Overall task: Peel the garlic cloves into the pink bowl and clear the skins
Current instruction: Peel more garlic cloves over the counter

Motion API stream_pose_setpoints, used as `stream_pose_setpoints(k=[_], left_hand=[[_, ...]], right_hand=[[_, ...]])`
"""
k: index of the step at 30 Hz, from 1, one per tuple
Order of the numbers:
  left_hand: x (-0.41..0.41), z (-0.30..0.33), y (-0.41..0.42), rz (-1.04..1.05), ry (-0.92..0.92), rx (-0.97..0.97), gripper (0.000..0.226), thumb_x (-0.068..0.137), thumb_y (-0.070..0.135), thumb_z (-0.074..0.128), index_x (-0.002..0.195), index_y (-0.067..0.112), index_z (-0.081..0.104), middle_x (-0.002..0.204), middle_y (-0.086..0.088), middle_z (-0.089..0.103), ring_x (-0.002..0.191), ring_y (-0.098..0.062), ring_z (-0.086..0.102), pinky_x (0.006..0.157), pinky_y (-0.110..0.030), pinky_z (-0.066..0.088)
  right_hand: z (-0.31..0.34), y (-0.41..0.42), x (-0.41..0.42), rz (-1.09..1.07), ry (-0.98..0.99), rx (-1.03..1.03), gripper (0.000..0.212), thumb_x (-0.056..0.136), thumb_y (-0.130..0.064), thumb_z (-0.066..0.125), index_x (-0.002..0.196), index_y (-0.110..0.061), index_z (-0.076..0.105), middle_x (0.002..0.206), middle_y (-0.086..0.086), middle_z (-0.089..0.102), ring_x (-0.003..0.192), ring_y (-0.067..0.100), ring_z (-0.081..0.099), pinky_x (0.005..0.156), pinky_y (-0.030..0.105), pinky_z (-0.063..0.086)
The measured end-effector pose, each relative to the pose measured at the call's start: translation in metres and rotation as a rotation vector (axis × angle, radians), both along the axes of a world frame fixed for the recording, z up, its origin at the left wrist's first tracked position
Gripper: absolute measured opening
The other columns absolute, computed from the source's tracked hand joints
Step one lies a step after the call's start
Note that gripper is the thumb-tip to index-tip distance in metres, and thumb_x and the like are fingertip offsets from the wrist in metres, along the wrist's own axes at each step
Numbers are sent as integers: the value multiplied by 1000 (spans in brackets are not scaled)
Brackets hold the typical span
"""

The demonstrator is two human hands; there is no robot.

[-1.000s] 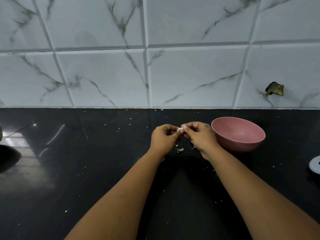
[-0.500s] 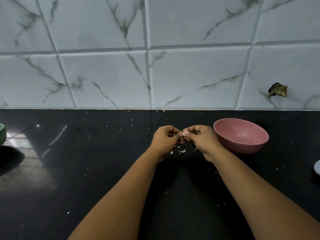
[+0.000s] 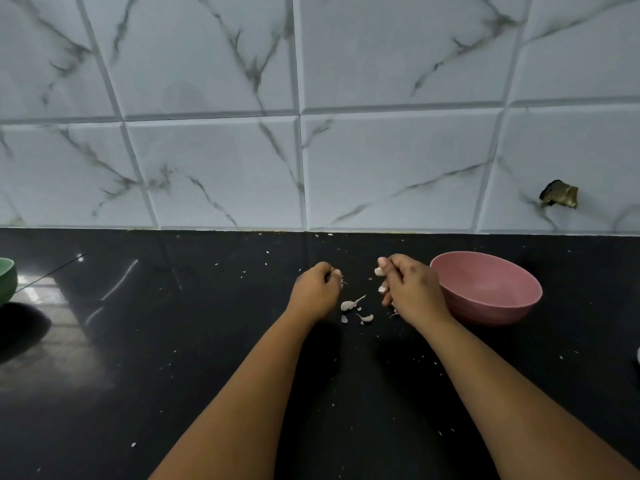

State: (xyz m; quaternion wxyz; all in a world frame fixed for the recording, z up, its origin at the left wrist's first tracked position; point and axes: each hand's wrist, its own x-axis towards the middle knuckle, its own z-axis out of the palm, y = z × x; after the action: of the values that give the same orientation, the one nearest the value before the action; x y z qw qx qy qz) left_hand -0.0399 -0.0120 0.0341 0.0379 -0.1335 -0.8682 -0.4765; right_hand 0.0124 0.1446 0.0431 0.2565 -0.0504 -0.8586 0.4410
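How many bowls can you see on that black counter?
2. A pink bowl sits just right of the right hand. A green bowl is cut off at the far left edge. More may lie outside the view.

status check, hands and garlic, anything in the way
Left hand pinching a skin scrap, right hand pinching a small white garlic clove. Round pink bowl beside right hand. Path clear.

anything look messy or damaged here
Garlic skins and small flakes lie scattered on the black counter between the hands, not yet cleared. On the tiled wall, right side, a dark ragged hole looks like damage.
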Motion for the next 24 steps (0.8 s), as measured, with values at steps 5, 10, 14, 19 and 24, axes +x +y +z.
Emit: stream_pose_setpoints(k=[5, 10, 14, 19, 24], left_hand=[[-7, 2, -17, 46, 24, -342, 25, 93, 37, 59, 73, 22, 58, 74, 7, 63, 82, -12, 57, 68, -24, 37], [-12, 2, -28, 84, -89, -483, 17, 84, 22, 71, 68, 29, 68, 78, 7, 69, 82, -9, 65, 63, -24, 45], [-10, 3, -28, 113, -92, -489, 14, 80, 19, 71, 77, 32, 71, 95, 5, 69, 87, -13, 65, 68, -28, 51], [-9, -2, -21, 59, 23, -444, 12, 76, 42, 77, 81, 35, 68, 99, 7, 69, 108, -13, 56, 81, -30, 50], [6, 0, -8, -183, 74, -503, 58, 61, 55, 83, 113, 36, 65, 117, 10, 55, 121, -13, 35, 103, -36, 38]], right_hand=[[3, 1, 3, 2, 115, 83, 10, 89, -14, 67, 79, -12, 67, 66, -7, 67, 59, 2, 66, 56, 13, 50], [6, 15, -1, -49, 243, 60, 19, 93, 2, 53, 100, -5, 70, 90, 7, 71, 77, 13, 70, 71, 11, 53], [10, 23, -1, -75, 248, 111, 29, 92, 8, 47, 102, -4, 71, 102, 10, 65, 83, 20, 70, 73, 10, 52], [15, 33, 3, -67, 178, 117, 18, 85, 2, 63, 95, -10, 72, 86, 4, 69, 74, 13, 68, 74, 27, 58], [11, 25, 5, 70, -35, 368, 12, 84, -6, 68, 88, -15, 74, 82, -2, 70, 71, 9, 61, 59, 10, 41]])
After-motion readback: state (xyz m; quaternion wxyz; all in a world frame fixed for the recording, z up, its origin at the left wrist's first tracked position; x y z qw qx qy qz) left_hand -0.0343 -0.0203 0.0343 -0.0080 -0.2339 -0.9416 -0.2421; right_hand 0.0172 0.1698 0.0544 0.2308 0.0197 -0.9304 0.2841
